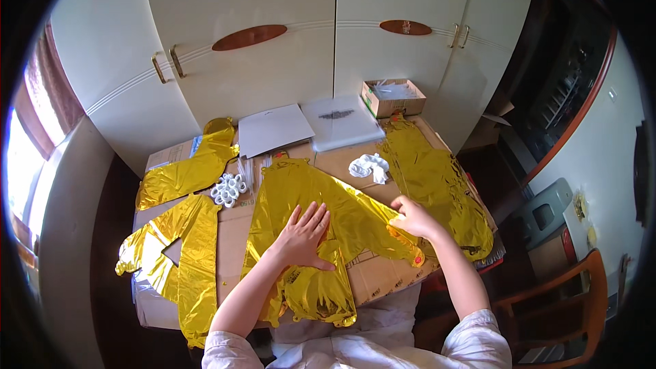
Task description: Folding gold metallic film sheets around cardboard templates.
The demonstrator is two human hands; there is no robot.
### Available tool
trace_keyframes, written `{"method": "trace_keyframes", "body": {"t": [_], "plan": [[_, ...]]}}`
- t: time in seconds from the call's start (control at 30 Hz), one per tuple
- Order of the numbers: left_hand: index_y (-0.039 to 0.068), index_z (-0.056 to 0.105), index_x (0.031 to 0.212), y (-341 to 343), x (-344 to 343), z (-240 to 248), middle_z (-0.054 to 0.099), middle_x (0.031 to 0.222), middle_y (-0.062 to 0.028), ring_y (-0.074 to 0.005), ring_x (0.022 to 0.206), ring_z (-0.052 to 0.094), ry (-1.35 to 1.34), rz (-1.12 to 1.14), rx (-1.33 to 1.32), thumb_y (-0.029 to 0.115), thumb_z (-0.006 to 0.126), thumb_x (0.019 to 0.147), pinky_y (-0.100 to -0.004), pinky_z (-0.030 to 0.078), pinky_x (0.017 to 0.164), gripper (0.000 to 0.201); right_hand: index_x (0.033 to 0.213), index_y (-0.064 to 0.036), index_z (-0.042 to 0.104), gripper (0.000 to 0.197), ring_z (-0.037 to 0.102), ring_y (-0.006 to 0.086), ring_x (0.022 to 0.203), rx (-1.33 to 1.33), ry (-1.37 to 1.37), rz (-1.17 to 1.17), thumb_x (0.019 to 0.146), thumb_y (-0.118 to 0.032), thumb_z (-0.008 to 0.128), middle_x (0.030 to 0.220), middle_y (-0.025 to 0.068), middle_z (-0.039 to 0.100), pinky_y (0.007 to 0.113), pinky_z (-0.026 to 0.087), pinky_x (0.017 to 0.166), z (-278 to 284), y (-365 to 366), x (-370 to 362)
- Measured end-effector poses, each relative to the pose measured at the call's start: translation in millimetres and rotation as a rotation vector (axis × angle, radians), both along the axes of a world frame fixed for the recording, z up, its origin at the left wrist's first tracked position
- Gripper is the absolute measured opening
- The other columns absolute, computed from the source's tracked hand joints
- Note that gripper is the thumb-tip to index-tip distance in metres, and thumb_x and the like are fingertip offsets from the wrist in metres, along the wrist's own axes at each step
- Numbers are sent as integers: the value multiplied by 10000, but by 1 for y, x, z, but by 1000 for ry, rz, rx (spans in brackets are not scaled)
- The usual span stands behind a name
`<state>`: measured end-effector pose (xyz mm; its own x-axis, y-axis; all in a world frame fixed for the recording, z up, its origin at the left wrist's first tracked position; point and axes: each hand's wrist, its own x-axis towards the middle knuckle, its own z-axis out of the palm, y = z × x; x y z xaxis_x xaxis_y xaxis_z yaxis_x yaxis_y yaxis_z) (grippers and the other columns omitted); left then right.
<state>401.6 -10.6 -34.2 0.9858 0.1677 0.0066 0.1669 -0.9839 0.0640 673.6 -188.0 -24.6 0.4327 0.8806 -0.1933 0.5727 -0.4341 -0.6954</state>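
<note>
Across the cardboard-covered table (234,232) in the head view, both hands are at the middle gold foil piece (290,184), which lies in front of the person with its near end at the table's front edge. The left hand (303,236) is laid flat on it, palm down, fingers slightly parted and thumb stretched out to the side. The right hand (412,217) is nearly closed, pinching the foil's right-hand edge between thumb and bent fingers.

Four gold foil pieces can be counted, though folds make the outlines uncertain: the middle one, an upper-left piece (184,178), a lower-left piece (198,239) with one angular opening, and a right piece (437,184). One cluster of white rings (229,190) sits left of the middle foil, too overlapped to count. Behind are one stack of pale sheets (275,130), one clear plastic package (345,123) and one open box (402,108) holding whitish items. One crumpled white item (370,167) lies between the middle and right foils. The cabinet (239,0) behind shows four handles and two brown ovals; one wooden chair (598,287) stands at the right
</note>
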Motion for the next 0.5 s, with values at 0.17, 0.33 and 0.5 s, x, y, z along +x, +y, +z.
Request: {"method": "trace_keyframes", "body": {"t": [0.17, 0.33, 0.5], "plan": [[-9, 197, 1485, -5, 0, 5, 186, 1554, -178, -404, 1439, 111, 43, 38, 8, 858, 544, 612, -610, 88, 1133, 1277, 871, 10, 631, 153, 541, 77, 684, 59, 220, -32, 845, -140, 642, 743, 22, 619, 263, 450, 628, -8, -22, 0], [-2, 189, 1489, -8, -3, 9, 174, 1558, -176, -410, 1439, 104, 94, 40, 24, 854, 543, 618, -667, 90, 1102, 1272, 878, 21, 631, 152, 540, 71, 664, 67, 307, -38, 843, -126, 640, 741, 20, 617, 252, 438, 588, -13, -35, -2], [5, 187, 1489, -7, -3, 9, 169, 1555, -189, -421, 1435, 103, 106, 43, -4, 833, 580, 607, -680, 95, 1091, 1273, 994, 28, 595, 167, 526, 42, 665, 34, 220, -18, 876, -87, 620, 774, 5, 615, 218, 427, 591, -12, -40, -12]]}}
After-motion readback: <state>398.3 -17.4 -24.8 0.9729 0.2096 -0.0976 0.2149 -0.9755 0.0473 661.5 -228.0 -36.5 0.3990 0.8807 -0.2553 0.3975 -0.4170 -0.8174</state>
